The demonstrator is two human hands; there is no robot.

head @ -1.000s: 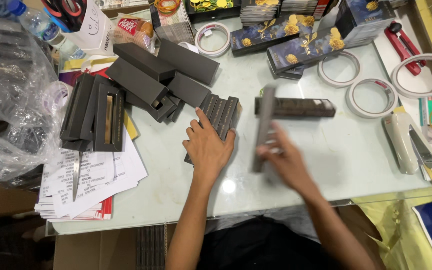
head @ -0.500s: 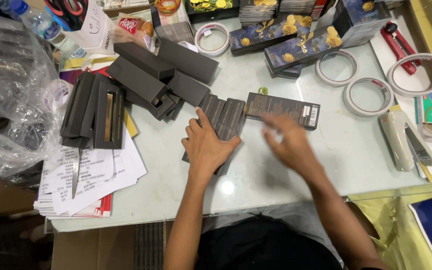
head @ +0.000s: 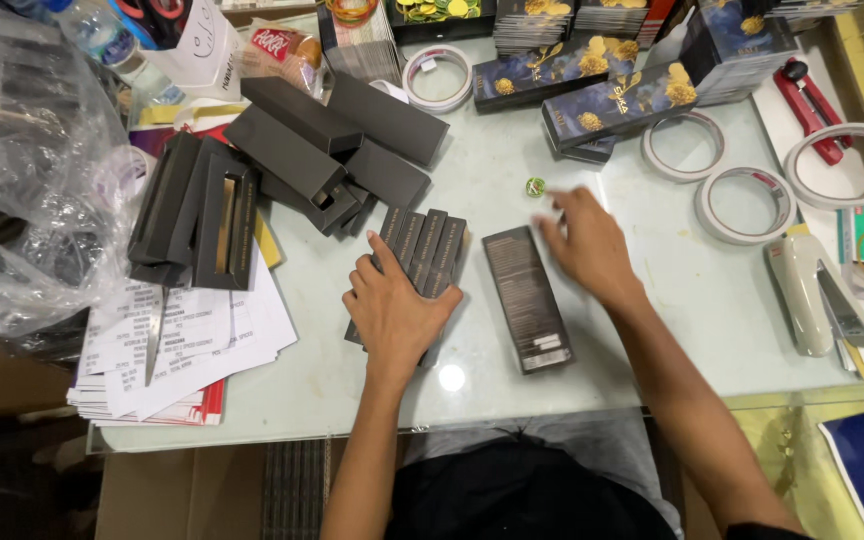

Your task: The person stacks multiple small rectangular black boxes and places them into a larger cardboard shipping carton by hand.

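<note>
My left hand (head: 394, 305) lies flat, fingers spread, on a fanned stack of flat dark cartons (head: 422, 248) near the middle of the glass table (head: 652, 330). Just to its right a single flat dark carton (head: 527, 298) lies on the glass, long side running away from me. My right hand (head: 587, 245) hovers beside that carton's far end, fingers loosely apart and holding nothing. A small green object (head: 535, 187) sits just beyond the right hand.
A heap of folded dark boxes (head: 327, 150) and another pile (head: 197, 210) lie at the left, over a stack of papers (head: 187, 340). Tape rolls (head: 745, 203), a white stapler (head: 817, 295), red pliers (head: 810, 105) and blue-and-gold boxes (head: 622, 100) stand right and back. A plastic bag (head: 22, 180) fills the far left.
My right hand held a dark carton up on edge, swung it flat, laid it on the glass beside the stack and let go. My left hand stayed on the stack.
</note>
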